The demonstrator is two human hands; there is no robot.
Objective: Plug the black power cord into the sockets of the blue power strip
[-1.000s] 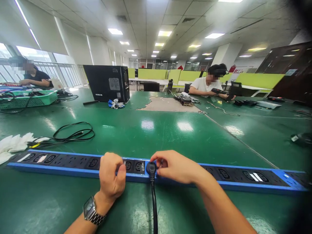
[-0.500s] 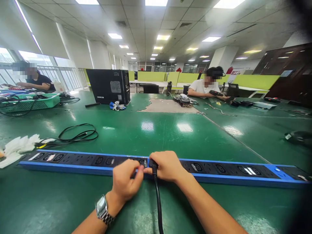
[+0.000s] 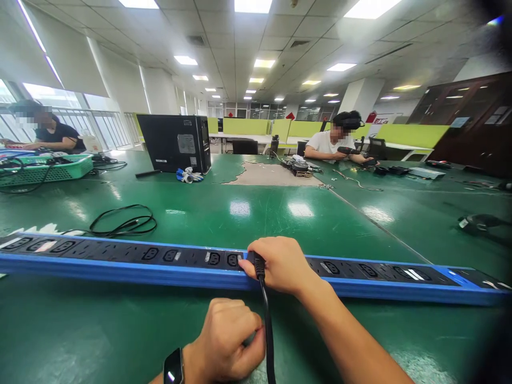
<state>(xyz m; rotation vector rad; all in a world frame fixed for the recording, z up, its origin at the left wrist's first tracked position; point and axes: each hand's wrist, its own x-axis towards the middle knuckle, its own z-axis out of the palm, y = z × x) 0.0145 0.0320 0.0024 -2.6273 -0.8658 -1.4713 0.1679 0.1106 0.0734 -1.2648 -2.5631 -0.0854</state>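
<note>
A long blue power strip (image 3: 168, 274) with black sockets lies across the green table, its left end shifted toward the camera's side edge. My right hand (image 3: 282, 264) grips the black plug (image 3: 258, 262) at the strip's middle, thumb in front and fingers behind the strip's top. From the plug a thick black cable (image 3: 267, 320) runs down toward the bottom edge. My left hand (image 3: 234, 338), with a watch at the wrist, is curled in front of the strip, right beside the cable; whether its fingers touch the cable is unclear.
Behind the strip lies a coiled thin black cable (image 3: 124, 220). Farther back are a black computer case (image 3: 172, 143), blue-white gloves (image 3: 189, 175), a green basket (image 3: 72, 168) and loose parts (image 3: 298, 166). Two people sit at the table, left and right.
My left hand has dropped from the strip toward the bottom edge. The strip's left part has risen and swung left. My right hand has stayed on the plug.
</note>
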